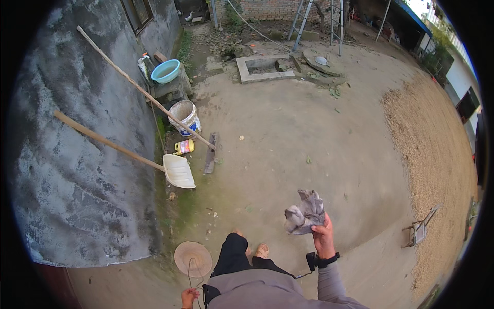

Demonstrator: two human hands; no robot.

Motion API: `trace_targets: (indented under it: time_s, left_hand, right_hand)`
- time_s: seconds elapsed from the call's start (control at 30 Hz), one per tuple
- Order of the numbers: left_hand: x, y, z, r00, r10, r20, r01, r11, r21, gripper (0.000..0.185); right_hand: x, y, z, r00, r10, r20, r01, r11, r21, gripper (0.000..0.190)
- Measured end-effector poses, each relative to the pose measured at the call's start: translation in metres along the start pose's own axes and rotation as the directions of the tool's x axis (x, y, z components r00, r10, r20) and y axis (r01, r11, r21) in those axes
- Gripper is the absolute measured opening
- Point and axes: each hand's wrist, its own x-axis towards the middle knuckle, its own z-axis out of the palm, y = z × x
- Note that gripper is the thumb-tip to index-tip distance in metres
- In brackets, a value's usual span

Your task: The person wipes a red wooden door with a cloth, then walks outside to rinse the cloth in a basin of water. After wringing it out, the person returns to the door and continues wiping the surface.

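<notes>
My right hand (pixel 324 235) grips a bundle of soiled grey work gloves (pixel 306 213), held out in front of me above the concrete. The gloves are crumpled, with finger shapes sticking up. At the bottom edge, my left hand (pixel 189 297) is curled on a thin dark cord (pixel 189 273). This cord loops up over a round woven straw hat (pixel 195 255), beside my left leg. Whether the hat hangs or touches the ground, I cannot tell.
Against the grey wall (pixel 88 154) lean a white-bladed shovel (pixel 178 172) and a wooden rake (pixel 211 152). Near them are a dirty bucket (pixel 184 112), a yellow jug (pixel 184 146) and a blue basin (pixel 166 72). Grain (pixel 440 162) covers the right side, beside a small chair (pixel 418 233).
</notes>
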Motion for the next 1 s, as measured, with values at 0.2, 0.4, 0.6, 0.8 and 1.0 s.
trace_targets:
  time_s: [0.2, 0.4, 0.6, 0.8, 1.0]
  left_hand:
    - [0.068, 0.089, 0.084, 0.996, -0.094, -0.004, 0.094, 0.994, 0.058, 0.019]
    - [0.186, 0.251, 0.187, 0.994, -0.107, 0.025, 0.105, 0.990, 0.095, 0.012]
    - [0.266, 0.445, 0.265, 0.980, 0.119, 0.157, -0.130, 0.990, 0.060, 0.022]
    - [0.313, 0.541, 0.315, 0.967, 0.248, 0.058, -0.252, 0.964, 0.084, 0.022]
    - [0.320, 0.545, 0.397, 0.977, -0.032, -0.210, 0.033, 0.999, -0.003, 0.019]
  right_hand:
    - [0.150, -0.004, 0.044, 0.998, 0.064, 0.027, -0.063, 0.998, -0.005, 0.076]
    - [0.269, -0.026, 0.073, 0.995, 0.092, -0.037, -0.093, 0.995, -0.047, 0.075]
    - [0.378, -0.045, 0.100, 0.989, 0.113, -0.100, -0.114, 0.993, -0.007, 0.075]
    - [0.512, -0.052, 0.119, 0.989, 0.145, -0.004, -0.145, 0.986, 0.084, 0.072]
    - [0.695, -0.067, 0.150, 0.958, 0.268, 0.102, -0.272, 0.962, 0.024, 0.063]
